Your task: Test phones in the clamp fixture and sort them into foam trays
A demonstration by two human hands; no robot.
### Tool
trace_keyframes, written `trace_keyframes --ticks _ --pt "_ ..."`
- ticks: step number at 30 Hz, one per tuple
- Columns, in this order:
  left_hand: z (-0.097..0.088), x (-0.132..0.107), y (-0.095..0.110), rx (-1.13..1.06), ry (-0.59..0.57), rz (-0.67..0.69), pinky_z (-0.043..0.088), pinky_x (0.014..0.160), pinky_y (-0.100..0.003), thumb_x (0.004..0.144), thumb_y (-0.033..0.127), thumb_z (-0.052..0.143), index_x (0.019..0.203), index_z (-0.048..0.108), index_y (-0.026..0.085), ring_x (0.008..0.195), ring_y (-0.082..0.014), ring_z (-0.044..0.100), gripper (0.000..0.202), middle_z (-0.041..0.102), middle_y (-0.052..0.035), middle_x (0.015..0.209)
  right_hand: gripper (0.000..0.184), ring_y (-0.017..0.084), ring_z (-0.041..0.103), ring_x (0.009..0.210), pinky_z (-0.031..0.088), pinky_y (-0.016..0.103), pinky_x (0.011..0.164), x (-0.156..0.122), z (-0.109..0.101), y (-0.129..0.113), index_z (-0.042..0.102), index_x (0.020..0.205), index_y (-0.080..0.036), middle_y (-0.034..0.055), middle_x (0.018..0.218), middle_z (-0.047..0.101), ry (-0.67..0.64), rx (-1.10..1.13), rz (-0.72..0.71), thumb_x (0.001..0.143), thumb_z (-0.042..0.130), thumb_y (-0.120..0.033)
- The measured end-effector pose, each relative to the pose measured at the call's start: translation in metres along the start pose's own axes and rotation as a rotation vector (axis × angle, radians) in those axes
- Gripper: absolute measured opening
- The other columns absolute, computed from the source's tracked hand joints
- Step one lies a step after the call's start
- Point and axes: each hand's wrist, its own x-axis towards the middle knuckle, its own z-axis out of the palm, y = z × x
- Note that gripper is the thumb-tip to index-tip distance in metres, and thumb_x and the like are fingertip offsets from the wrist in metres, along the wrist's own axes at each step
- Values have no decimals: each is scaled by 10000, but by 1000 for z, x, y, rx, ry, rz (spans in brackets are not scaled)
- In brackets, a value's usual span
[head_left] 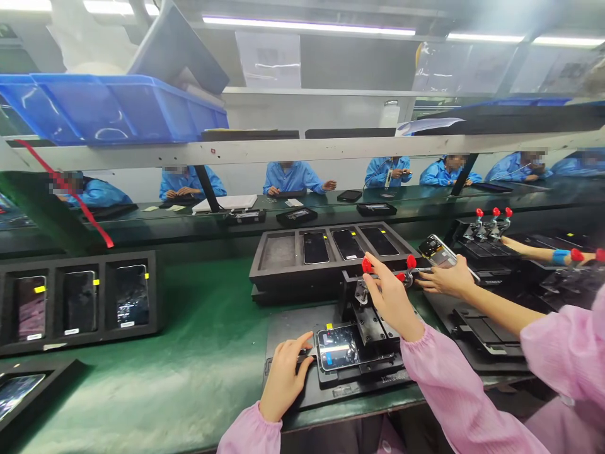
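Observation:
My left hand [283, 378] pinches a small black tab at the left edge of a smartphone screen assembly [338, 348], which lies in a black metal fixture [373, 331] and carries a yellow tag. My right hand [392, 299] grips the arm of a red-knobbed toggle clamp [366, 265] above that fixture. Just right of it, a co-worker's hand [444, 280] in a pink sleeve holds a phone [437, 251] with its back exposed. The fixture's underside is hidden.
Black trays of dark phone screens [331, 249] stand behind the fixture, and more [78, 302] lie on the green bench mat [198, 359] to the left. Further clamps [489, 224] and another person's arm are at right. Blue bins sit overhead; blue-clad workers line the far bench.

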Motion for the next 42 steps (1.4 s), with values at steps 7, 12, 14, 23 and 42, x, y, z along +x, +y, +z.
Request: trace_keyframes --ticks 7,12,14,23,42 --pt "-9 -3 -9 59 10 -13 409 912 -419 854 254 464 1222 446 302 958 -192 563 371 647 -4 985 463 163 549 1031 518 316 839 -1 -8 -6 256 1381 -297 50 1301 450 -77 29 41 932 372 -303" --pt "-21 -12 -25 80 44 -53 410 925 -434 854 296 467 1224 443 300 968 -197 569 371 650 -7 982 463 182 518 1084 514 324 844 -3 -12 -7 258 1381 -292 49 1329 418 -110 51 51 930 361 -310" --pt "-25 -16 -32 73 47 -74 415 926 -440 858 322 459 1235 429 301 972 -202 572 379 650 -11 977 456 183 518 1083 512 326 848 -3 -12 -7 272 1375 -288 49 1328 421 -109 49 45 929 361 -313" --pt "-28 -21 -37 39 33 -111 409 964 -412 858 338 468 1280 344 315 1077 -185 531 441 576 -19 1138 454 188 511 1105 516 330 852 -4 -13 -7 270 1375 -281 52 1328 429 -104 17 21 930 351 -308" --pt "-20 -31 -47 -50 199 -203 467 913 -406 832 405 488 1193 473 243 995 -210 602 396 649 -41 1046 221 133 629 876 521 292 866 -35 -23 -10 633 1013 -301 -58 978 660 143 -55 -83 827 596 -189"
